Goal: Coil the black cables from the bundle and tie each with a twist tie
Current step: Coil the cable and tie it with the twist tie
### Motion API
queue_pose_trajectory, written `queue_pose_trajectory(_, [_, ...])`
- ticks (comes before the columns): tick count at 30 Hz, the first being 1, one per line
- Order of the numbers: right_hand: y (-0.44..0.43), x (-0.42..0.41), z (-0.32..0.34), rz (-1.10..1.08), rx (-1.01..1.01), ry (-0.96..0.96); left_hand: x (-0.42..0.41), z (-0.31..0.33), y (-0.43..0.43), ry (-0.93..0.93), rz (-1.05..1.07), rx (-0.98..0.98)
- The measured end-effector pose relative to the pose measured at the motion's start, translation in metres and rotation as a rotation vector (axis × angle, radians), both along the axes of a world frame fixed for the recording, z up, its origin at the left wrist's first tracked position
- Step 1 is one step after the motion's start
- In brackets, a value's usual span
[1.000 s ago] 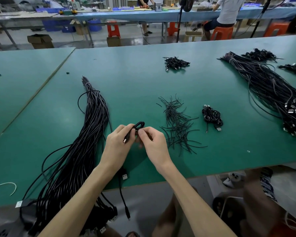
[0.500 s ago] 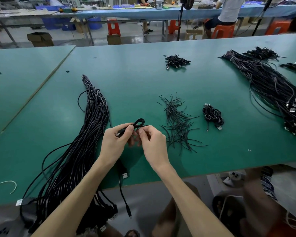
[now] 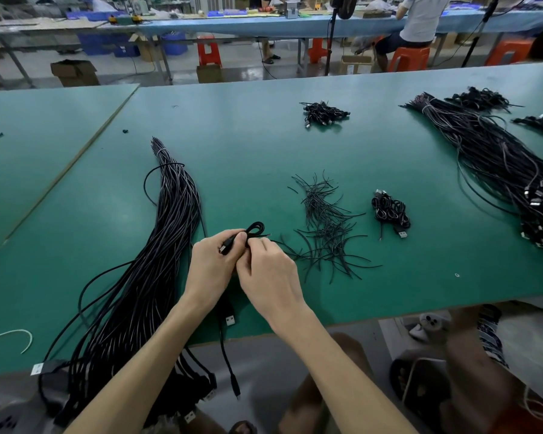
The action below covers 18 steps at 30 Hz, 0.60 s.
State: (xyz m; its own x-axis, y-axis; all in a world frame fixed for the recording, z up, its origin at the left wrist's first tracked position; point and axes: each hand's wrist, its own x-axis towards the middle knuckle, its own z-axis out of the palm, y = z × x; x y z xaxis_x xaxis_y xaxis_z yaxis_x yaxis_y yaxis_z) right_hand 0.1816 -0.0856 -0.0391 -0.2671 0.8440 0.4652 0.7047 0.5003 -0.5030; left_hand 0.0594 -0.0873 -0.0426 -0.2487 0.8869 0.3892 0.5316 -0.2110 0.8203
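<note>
A small coiled black cable (image 3: 254,230) is pinched between my two hands just above the green table (image 3: 264,151). My left hand (image 3: 212,270) grips the coil's middle, a connector showing between its fingers. My right hand (image 3: 271,277) presses against it, its fingertips on a thin twist tie at the coil. A long bundle of black cables (image 3: 157,245) lies to the left, its ends hanging over the front edge. Loose twist ties (image 3: 325,223) are scattered just right of my hands. A tied coil pile (image 3: 389,211) lies beyond them.
A second big cable bundle (image 3: 499,164) fills the right side, with more coiled piles (image 3: 323,113) at the back. A loose cable with a USB plug (image 3: 229,321) hangs off the front edge under my left wrist. A seated person (image 3: 420,23) works at a far bench.
Both hands have stayed together on the coil while my fingers shifted around its middle. The coil's loop now points more to the right; nothing was let go.
</note>
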Motion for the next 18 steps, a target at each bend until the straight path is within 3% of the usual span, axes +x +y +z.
queue_pose_trajectory(6, [0.0060, 0.0051, -0.0009, 0.019, -0.094, 0.060, -0.0021, -0.0046, 0.0002, 0.037, -0.001, -0.001])
queue_pose_trajectory(14, [0.0005, 0.0027, -0.0005, -0.053, 0.001, -0.038, -0.0024, -0.0063, 0.0013, 0.093, -0.007, -0.032])
queue_pose_trajectory(18, [0.0036, 0.0055, 0.0000, -0.043, -0.140, 0.172, -0.0019, -0.0027, -0.0014, 0.019, -0.049, -0.038])
